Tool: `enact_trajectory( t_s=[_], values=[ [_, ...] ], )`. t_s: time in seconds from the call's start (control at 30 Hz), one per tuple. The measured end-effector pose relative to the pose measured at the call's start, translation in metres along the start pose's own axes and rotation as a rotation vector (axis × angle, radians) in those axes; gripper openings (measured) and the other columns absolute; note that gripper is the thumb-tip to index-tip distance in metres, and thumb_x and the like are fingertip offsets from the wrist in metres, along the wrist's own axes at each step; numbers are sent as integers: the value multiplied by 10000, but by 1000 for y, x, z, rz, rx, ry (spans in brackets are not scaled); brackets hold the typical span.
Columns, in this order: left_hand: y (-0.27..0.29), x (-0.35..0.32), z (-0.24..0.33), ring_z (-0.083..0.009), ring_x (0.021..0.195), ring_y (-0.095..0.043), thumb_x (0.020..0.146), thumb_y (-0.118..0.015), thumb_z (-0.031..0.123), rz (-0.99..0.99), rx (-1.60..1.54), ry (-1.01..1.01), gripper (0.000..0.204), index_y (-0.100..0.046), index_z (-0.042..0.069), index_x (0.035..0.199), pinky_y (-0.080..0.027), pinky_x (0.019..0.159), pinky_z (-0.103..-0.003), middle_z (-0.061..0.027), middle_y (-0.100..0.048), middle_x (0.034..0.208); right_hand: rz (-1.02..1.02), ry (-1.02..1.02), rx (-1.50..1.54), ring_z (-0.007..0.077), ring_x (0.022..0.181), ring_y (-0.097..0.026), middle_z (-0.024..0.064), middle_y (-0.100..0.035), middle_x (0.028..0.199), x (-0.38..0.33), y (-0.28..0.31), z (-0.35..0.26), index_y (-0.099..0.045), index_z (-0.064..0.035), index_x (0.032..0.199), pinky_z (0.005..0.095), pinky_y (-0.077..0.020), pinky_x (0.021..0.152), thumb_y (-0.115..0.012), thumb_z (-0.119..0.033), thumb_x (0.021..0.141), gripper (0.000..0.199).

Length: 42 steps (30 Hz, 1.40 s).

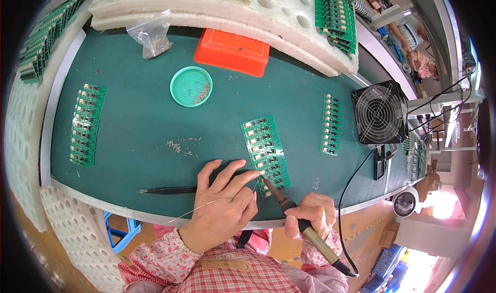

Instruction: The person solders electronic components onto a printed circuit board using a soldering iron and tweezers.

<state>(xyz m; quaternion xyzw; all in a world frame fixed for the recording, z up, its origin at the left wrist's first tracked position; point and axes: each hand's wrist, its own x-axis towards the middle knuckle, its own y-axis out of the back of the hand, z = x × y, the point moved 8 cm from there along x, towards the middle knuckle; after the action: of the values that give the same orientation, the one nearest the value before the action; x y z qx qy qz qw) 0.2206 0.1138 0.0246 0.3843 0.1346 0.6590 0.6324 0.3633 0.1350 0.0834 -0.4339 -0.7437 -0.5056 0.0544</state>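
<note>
My right hand is wrapped round the handle of a soldering iron. The iron's tip meets the lower part of a green circuit board panel carrying rows of white and black parts. Pinched in my left hand is a thin solder wire, whose front end reaches the board beside the tip. The left index fingertip rests at the panel's left edge. Black tweezers lie on the green mat, their rear end hidden by my left hand.
Further panels lie at left and right. Behind are a teal dish of small parts, a red box, a plastic bag and a foam block. Loose bits lie mid-mat. A black fan stands right; the iron's cord trails there.
</note>
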Motion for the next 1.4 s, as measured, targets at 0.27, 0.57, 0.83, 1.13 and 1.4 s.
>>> enact_trajectory(
  t_s=[0.27,0.57,0.83,1.13,1.4],
  values=[
    [0,0,1,-272,1225,-578,805,-707,97,-14,-4,-8,143,-596,67,721,-345,1073,-551,-44,-679,1195,-22,53,-72,140,399,-426,-19,-458,534,-1,-5,-9,-616,-53,882,282,-302,398,-742,-39,727,200],
    [-2,-1,1,-280,1233,-560,825,-707,119,-21,14,-20,148,-607,65,731,-344,1086,-558,-54,-664,1207,-62,52,-164,133,398,-425,-18,-463,549,-4,-15,-22,-616,-43,900,274,-299,397,-743,-49,715,225],
    [0,0,2,-289,1235,-558,823,-706,116,-25,11,-23,138,-607,59,745,-338,1092,-565,-61,-667,1202,243,-235,-154,179,433,-520,-6,-536,553,-24,17,2,-587,-66,854,311,-419,442,-728,-134,842,157],
    [-1,1,2,-285,1227,-557,835,-708,118,-27,4,-13,123,-620,63,771,-338,1084,-569,-57,-654,1186,219,-282,-35,181,493,-545,55,-599,638,-29,10,12,-573,-44,852,306,-447,494,-689,-215,895,211],
    [-2,2,2,-270,1224,-550,827,-715,124,-42,35,-13,118,-625,68,776,-333,1080,-557,-45,-640,1188,204,-350,-21,189,530,-552,78,-583,655,-34,7,19,-570,-43,841,304,-444,519,-661,-297,923,281]
  ],
)
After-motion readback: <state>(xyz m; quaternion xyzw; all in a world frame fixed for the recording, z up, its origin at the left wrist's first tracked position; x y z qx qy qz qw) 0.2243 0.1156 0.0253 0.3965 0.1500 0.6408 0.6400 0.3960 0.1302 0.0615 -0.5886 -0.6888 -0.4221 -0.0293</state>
